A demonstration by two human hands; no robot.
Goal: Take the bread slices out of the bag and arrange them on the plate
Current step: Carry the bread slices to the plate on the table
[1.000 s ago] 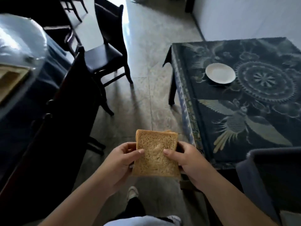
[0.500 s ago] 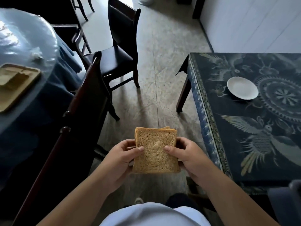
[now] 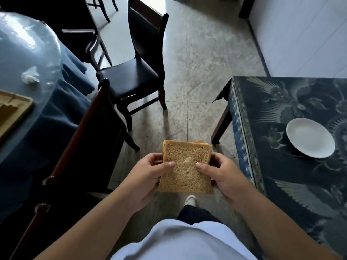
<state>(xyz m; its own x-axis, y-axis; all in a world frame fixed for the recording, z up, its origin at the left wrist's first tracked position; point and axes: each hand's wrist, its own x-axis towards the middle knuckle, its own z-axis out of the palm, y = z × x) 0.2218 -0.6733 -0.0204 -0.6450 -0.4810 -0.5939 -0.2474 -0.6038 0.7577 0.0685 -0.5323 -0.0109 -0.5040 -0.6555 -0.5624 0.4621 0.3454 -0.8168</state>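
A small stack of brown bread slices [image 3: 185,166] is held over the floor, in front of my body. My left hand [image 3: 148,175] grips its left edge and my right hand [image 3: 223,173] grips its right edge, each with a thumb on the top slice. An empty white plate [image 3: 310,137] sits on the dark patterned table [image 3: 281,184] to the right, well apart from the bread. No bag is in view.
A dark wooden chair [image 3: 135,76] stands ahead on the tiled floor, and another chair back [image 3: 78,136] is close at my left. A blue-covered round table [image 3: 28,72] at left carries a tan tray [image 3: 11,109] and crumpled tissue [image 3: 30,77].
The view has swung left and downward, so the plate and patterned table have slid toward the right edge. Both hands keep the same hold on the bread.
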